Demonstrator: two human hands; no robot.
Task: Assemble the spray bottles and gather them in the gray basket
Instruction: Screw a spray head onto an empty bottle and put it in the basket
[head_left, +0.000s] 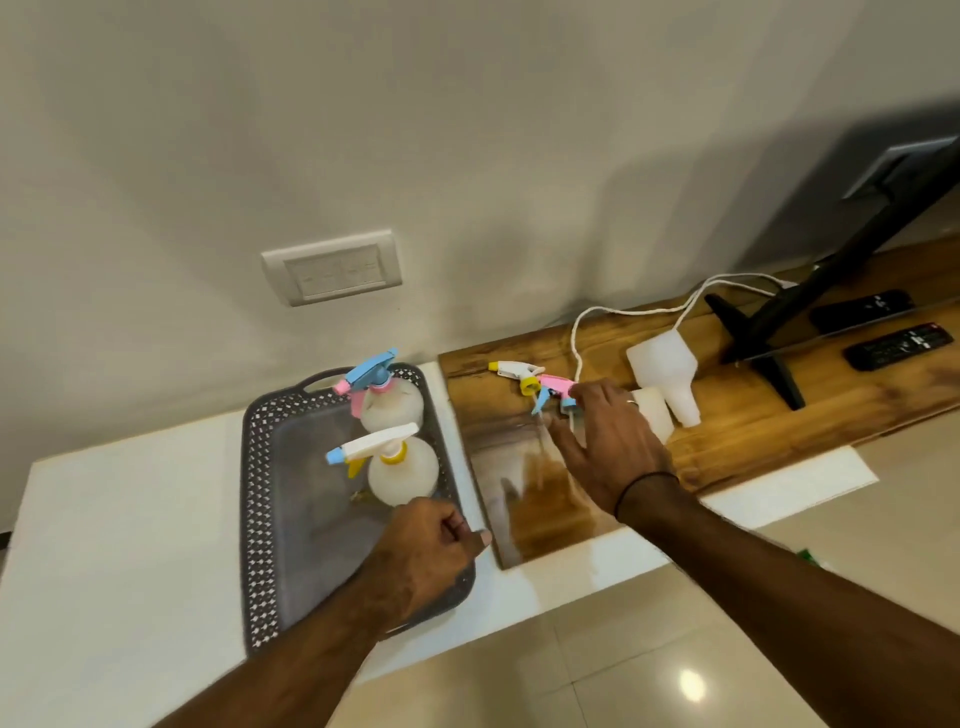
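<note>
The gray basket (270, 519) sits on the white ledge and holds two assembled spray bottles: one with a blue and pink head (387, 400) at the back, one with a white and yellow head (400, 470) in front. My left hand (431, 551) hovers over the basket's right rim, fingers curled, holding nothing. My right hand (608, 441) reaches over the wooden shelf, fingers spread, touching a pink and blue spray head (556, 392). A white and yellow spray head (517, 373) lies just behind it. Two empty translucent bottles lie to the right, one large (667, 374) and one partly hidden (652, 413).
A white cord (644, 312) trails across the wooden shelf (779, 415). A black TV stand (763, 353) and two remotes (898, 345) are at the far right. A wall socket plate (332, 267) is above the basket. Tiled floor lies below.
</note>
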